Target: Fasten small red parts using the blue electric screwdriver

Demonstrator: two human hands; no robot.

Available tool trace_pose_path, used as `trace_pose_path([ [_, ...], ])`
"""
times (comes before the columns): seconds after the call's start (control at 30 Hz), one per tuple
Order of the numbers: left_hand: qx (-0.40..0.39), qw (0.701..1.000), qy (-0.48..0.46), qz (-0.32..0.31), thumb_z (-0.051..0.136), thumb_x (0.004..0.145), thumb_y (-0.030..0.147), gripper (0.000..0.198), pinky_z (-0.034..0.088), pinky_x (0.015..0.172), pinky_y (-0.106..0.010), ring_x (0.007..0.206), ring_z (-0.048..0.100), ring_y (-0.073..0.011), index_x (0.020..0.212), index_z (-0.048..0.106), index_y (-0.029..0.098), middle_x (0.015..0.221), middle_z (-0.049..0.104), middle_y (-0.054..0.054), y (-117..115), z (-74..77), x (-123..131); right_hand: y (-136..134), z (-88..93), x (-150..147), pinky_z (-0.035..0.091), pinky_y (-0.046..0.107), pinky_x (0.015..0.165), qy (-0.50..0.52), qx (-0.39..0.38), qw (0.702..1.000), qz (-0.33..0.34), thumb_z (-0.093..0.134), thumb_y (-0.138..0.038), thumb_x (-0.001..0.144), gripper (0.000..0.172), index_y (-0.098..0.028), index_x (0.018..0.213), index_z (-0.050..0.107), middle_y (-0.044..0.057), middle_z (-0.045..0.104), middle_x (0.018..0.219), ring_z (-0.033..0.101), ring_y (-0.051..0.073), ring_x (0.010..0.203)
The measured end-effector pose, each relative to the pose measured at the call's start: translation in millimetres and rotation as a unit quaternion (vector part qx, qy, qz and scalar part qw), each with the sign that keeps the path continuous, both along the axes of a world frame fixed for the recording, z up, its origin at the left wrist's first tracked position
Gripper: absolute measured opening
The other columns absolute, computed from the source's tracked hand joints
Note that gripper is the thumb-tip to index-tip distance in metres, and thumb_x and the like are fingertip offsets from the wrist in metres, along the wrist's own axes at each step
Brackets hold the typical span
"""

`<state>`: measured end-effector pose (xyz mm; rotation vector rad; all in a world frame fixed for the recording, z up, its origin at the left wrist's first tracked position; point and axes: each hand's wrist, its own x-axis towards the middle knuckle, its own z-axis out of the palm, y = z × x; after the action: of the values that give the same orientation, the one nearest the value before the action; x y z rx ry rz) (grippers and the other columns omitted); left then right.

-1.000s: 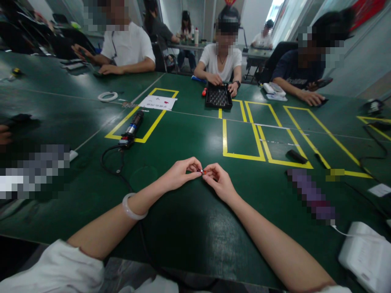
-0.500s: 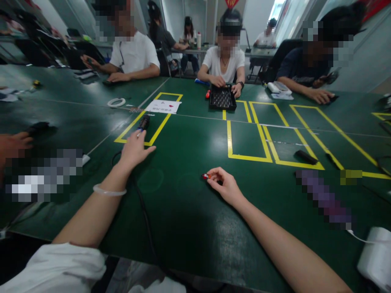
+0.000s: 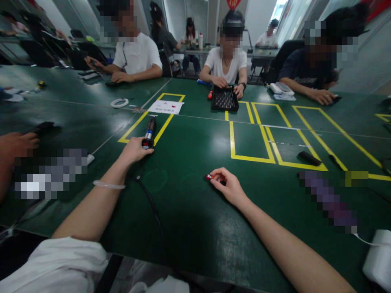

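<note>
My left hand [image 3: 135, 149] is at the near end of a black cylinder [image 3: 150, 131] like a small flashlight, with blue and silver bands and a red-marked end. Its fingers curl against the cylinder's left side and partly disappear behind it, while the thumb lies along the near end. My right hand [image 3: 227, 185] is closed in a pinch on a small red, white and orange piece [image 3: 209, 177] just over the green table [image 3: 189, 219]. The piece is too small to name. A black cable [image 3: 149, 195] runs toward me from below my left hand.
Yellow tape outlines [image 3: 253, 159] mark the table. A printed sheet [image 3: 166, 107] and a white ring-shaped roll [image 3: 119, 103] lie beyond my left hand. Across the table, a person handles a black compartment tray [image 3: 225, 99]. A black bar [image 3: 309, 158] and a white cylindrical object [image 3: 378, 258] are at the right.
My left hand has drawn back slightly toward me, its thumb moving in, and the cylinder's banded body and red-marked end now show. My right hand keeps its pinch. The view has shifted slightly.
</note>
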<state>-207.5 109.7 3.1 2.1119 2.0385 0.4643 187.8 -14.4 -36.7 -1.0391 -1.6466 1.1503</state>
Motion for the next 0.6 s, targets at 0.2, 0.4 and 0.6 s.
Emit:
trace_pose_path([
  [0.2, -0.005, 0.996, 0.084, -0.041, 0.063, 0.075, 0.05, 0.067, 0.046, 0.092, -0.038, 0.102, 0.057, -0.0276, 0.128, 0.055, 0.009, 0.111, 0.058, -0.015, -36, 0.0, 70, 1, -2.3, 1, 0.047, 0.026, 0.063, 0.005, 0.014, 1.0, -0.004, 0.062, -0.026, 0.085, 0.015, -0.019, 0.097, 0.058, 0.001, 0.06, 0.08, 0.057, 0.013, 0.068],
  [0.4, -0.009, 0.99, 0.081, -0.113, 0.058, 0.079, 0.046, 0.068, 0.048, 0.093, -0.039, 0.11, 0.054, -0.0287, 0.137, 0.046, 0.013, 0.123, 0.052, -0.015, -81, 6.2, 141, -1, 0.3, 0, 0.046, 0.026, 0.065, -0.045, 0.091, 0.995, 0.0, 0.058, -0.018, 0.088, 0.004, -0.02, 0.091, 0.06, 0.002, 0.056, 0.087, 0.057, 0.013, 0.072],
  [0.6, -0.009, 0.984, 0.067, -0.166, 0.058, 0.081, 0.039, 0.064, 0.048, 0.093, -0.039, 0.111, 0.052, -0.0276, 0.138, 0.042, 0.015, 0.124, 0.052, -0.013, -110, 9.2, 180, -4, 4.8, 1, 0.046, 0.027, 0.069, -0.096, 0.131, 0.987, -0.003, 0.057, -0.013, 0.087, 0.007, -0.02, 0.09, 0.058, 0.003, 0.056, 0.09, 0.057, 0.014, 0.076],
])
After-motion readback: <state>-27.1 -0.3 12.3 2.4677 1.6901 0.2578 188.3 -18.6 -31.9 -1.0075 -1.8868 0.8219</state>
